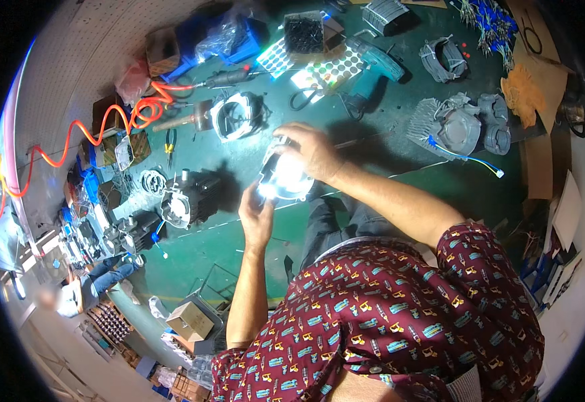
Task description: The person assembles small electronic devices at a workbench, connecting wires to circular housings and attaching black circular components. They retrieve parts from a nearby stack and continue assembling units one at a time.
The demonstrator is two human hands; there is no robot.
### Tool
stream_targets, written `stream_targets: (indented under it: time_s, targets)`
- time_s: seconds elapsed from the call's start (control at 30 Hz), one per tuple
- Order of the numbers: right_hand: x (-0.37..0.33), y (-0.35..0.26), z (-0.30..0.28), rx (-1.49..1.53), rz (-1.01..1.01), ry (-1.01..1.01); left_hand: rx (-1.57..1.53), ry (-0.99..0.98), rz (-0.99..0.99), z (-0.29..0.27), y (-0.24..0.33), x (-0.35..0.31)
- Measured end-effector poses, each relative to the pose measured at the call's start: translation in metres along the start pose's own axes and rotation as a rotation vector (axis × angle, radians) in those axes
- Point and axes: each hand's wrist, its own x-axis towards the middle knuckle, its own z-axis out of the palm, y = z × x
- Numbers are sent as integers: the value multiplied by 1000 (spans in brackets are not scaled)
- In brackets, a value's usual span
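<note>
A round metal housing part (287,181) is held up over the near edge of the green bench, its middle washed out by glare. My left hand (257,216) grips its lower left side, thumb and fingers closed on the rim. Across its upper right side bends my right hand (311,149), fingers curled on the top edge; the fingertips are partly lost in the glare. Just beyond lies a ring-shaped part (233,117), brightly lit. To the left a dark motor body (184,203) sits on the bench.
Finned grey housing (446,126) with a wire plug lies right; a teal power drill (378,63) lies at the back. A coiled orange hose (148,110) crosses the left. Yellow-handled pliers (170,146), a mallet (188,119) and a box of dark small parts (304,39) are around. Another person (75,295) sits far left.
</note>
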Motion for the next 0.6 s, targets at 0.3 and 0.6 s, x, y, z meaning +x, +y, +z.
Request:
stream_targets:
  time_s: [0.3, 0.6]
  targets:
    - [-1, 0, 1, -58, -37, 7, 223, 193, 137, 11, -19, -5]
    - [0, -5, 0, -72, -55, 14, -153, 32, -156, -4, -2, 5]
